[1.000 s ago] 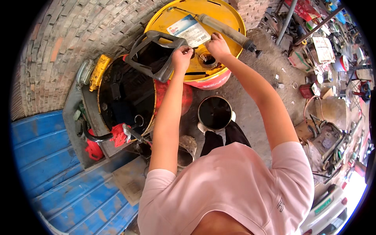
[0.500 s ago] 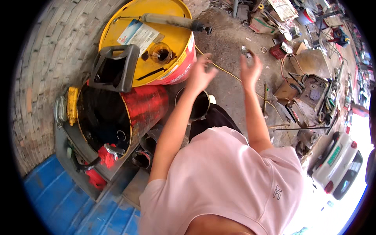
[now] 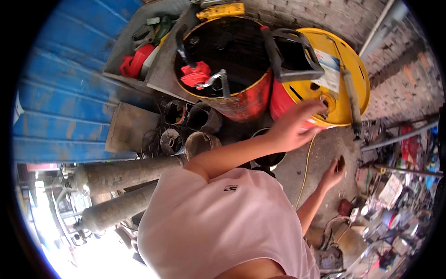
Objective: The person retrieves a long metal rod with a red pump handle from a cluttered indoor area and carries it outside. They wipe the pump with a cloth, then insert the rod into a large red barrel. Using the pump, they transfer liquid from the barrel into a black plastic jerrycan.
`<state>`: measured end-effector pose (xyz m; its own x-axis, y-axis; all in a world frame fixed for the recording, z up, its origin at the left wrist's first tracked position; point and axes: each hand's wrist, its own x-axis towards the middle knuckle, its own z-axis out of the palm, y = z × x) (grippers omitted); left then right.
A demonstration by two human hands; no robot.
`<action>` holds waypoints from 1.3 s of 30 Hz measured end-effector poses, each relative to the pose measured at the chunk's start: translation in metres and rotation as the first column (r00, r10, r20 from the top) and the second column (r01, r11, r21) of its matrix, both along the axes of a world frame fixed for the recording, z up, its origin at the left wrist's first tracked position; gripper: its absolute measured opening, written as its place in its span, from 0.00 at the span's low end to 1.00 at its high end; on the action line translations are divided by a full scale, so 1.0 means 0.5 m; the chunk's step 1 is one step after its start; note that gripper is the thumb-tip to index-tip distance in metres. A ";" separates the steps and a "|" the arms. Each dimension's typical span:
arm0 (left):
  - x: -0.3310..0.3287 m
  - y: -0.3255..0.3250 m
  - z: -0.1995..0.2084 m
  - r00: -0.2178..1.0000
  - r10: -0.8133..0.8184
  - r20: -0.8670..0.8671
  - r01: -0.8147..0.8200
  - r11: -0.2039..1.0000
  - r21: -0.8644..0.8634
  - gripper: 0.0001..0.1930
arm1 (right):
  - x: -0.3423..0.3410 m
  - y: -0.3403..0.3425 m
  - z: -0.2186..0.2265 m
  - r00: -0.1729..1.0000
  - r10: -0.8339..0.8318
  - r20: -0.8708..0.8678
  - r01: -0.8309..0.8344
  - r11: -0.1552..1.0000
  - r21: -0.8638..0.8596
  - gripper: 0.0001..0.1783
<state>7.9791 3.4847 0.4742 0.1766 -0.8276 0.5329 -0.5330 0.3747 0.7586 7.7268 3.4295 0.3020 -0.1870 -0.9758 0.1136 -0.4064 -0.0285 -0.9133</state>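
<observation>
Far left of the frame is a blue door (image 3: 60, 88), with a grey tray (image 3: 139, 42) of red and green bits above it near the top. Lower left, two gas cylinders (image 3: 121, 174) lie side by side, and a few small dirty pots (image 3: 186, 125) sit bunched just above them. Top centre is an open red drum (image 3: 227, 60), dark inside, with a red clamp (image 3: 195, 74) hooked on its rim. Right beside it, touching, is a yellow-topped drum (image 3: 344, 69) with a black jug (image 3: 295, 56) on its lid. The left hand (image 3: 295, 128) hovers at that drum's lower edge, fingers loosely spread, holding nothing. A thin yellow hose (image 3: 304, 167) trails down below it. The right hand (image 3: 332, 174) is lower, centre right over the concrete floor (image 3: 297, 176), with something dark in the palm; can't tell whether its fingers are closed on it.
</observation>
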 end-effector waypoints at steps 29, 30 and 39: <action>0.639 0.138 0.085 0.988 0.074 0.135 -0.117 0.929 0.352 0.21 | 0.617 -0.182 0.073 0.459 0.334 -0.823 -0.706 0.700 -0.109 0.32; 0.635 0.129 0.085 0.986 0.076 0.146 -0.123 0.930 0.347 0.20 | 0.618 -0.187 0.071 0.464 0.334 -0.820 -0.708 0.696 -0.117 0.31; 0.604 0.083 0.061 0.983 0.172 -0.064 -0.134 0.911 0.389 0.20 | 0.619 -0.179 0.068 0.493 0.325 -0.807 -0.715 0.680 -0.163 0.26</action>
